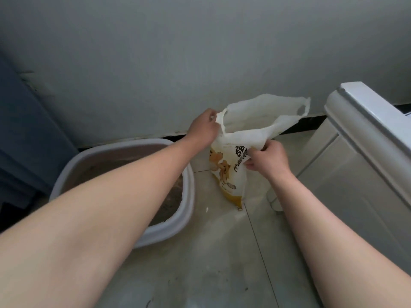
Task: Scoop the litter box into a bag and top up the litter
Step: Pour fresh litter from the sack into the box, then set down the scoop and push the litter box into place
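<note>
**Both hands on the mouth of the litter bag**

A white litter bag (231, 172) with yellow-orange cartoon print and dark lettering stands upright on the tiled floor (218, 252), close to the grey wall (178, 52). Its top is open and spread wide, the cut-out carry handle showing in the far flap.

The left hand (203, 127) is closed on the left corner of the bag's rim, fingers curled over the edge. The right hand (268, 160) pinches the near side of the rim, thumb and fingers pressed together on the plastic, which bunches under the grip. Both bare forearms reach in from the bottom of the view, the left one crossing above the litter box.

The litter box (186, 192) is a pale, round-cornered tub sitting on the floor just left of the bag, against the wall. It holds brownish litter (173, 196), much of it hidden behind the left arm. The bag and the box appear to stand apart, though the arm makes this hard to judge.

A white appliance or cabinet (355, 152) stands at the right, near the bag. A dark blue panel (26, 130) fills the left edge.
</note>
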Available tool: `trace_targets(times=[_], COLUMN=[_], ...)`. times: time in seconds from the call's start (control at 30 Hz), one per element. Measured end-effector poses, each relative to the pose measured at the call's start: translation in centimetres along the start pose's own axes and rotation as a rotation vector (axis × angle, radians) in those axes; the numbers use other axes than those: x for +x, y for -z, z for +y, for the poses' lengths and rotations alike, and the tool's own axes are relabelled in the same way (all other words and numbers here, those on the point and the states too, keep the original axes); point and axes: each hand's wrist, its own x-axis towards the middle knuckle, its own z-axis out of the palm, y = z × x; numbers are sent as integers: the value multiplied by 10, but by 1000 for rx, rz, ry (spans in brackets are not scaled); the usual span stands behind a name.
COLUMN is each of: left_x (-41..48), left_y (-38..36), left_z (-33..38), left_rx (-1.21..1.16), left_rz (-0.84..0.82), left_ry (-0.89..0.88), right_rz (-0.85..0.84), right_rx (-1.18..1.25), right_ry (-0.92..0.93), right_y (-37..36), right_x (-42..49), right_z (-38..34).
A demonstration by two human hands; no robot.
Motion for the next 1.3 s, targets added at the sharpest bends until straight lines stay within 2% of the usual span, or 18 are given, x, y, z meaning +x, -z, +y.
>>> trace_targets(times=[0.2,0.33,0.43,0.53,0.67,0.8,0.9,1.07,1.3], left_x=[-26,-53,-72,-86,-110,-149,-166,-177,-227], left_y=[23,37,49,61,81,101,111,125,183], left_z=[-18,-14,-21,-37,-52,-61,-64,-67,-101], left_rx=[-22,182,428,649,831,879,903,985,1043], left_rz=[8,-18,-39,-51,-123,53,79,91,179], left_ry=[-9,-82,-151,-136,-81,-139,-100,-142,64], right_rz=[17,-70,-169,-189,-296,-365,-346,-338,-450], right_rx=[-27,-106,-152,-361,-616,-748,-856,-874,-850], right_ry=[43,3,26,73,261,500,693,801,911], right_y=[-12,-18,-20,-22,-41,-64,-81,-117,-172], right_x=[-9,-23,-36,-51,-77,-92,-92,-89,-111], right_z=[1,1,-1,-5,-8,-17,-25,-43,-66])
